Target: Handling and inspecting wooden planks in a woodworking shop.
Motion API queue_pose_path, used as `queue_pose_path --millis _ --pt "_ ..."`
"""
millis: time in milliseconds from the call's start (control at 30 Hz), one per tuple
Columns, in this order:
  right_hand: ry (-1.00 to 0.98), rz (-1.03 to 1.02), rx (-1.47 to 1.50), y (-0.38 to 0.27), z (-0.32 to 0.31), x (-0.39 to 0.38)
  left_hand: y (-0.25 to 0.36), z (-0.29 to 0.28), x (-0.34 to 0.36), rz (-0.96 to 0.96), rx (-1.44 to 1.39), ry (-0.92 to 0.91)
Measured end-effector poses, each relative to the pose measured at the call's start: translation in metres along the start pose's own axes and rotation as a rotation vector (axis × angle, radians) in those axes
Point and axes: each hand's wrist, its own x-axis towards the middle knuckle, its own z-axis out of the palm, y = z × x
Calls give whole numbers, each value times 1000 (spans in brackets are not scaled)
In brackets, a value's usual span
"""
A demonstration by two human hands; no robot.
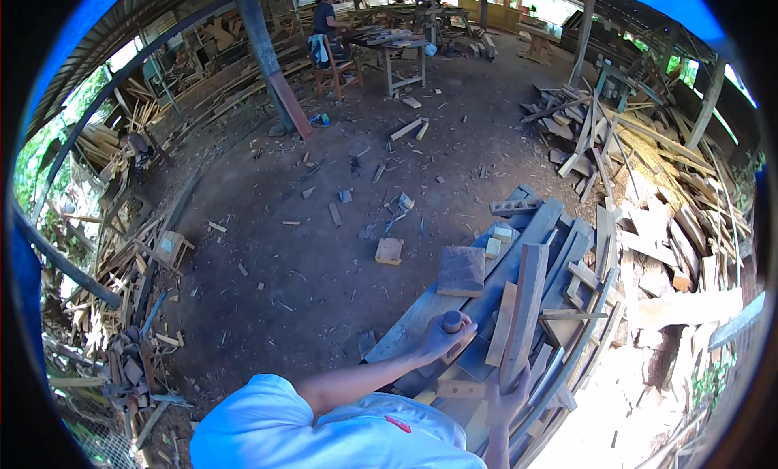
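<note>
My left hand (pixel 442 338) is closed around a dark round-topped object (pixel 451 320) above the workbench (pixel 409 327); its lower part is hidden, so its kind is unclear. To the right, my right hand (pixel 508 400) grips the near end of a long squared piece of timber (pixel 525 307), which points away from me. A thinner, paler board (pixel 502 325) lies along the timber's left side. Beyond my left hand rests a thick square wood block (pixel 461 271). Close to my body, between the hands, sits a block with holes (pixel 461 389).
Small yellowish blocks (pixel 493 247) and a slotted wood piece (pixel 515 207) occupy the bench's far end. Scrap wood (pixel 648 234) is heaped to the right. Offcuts, including a square block (pixel 389 251), litter the dirt floor. A person (pixel 326 21) is by a far table (pixel 387 39).
</note>
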Motion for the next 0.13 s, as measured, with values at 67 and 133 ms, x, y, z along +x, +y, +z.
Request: queue_pose_path --millis 67,133 --pt "-9 19 44 2 -3 1 -1 0 1 -77 7 -8" --pt "-22 34 89 4 -2 0 -4 -3 1 -159 28 -52"
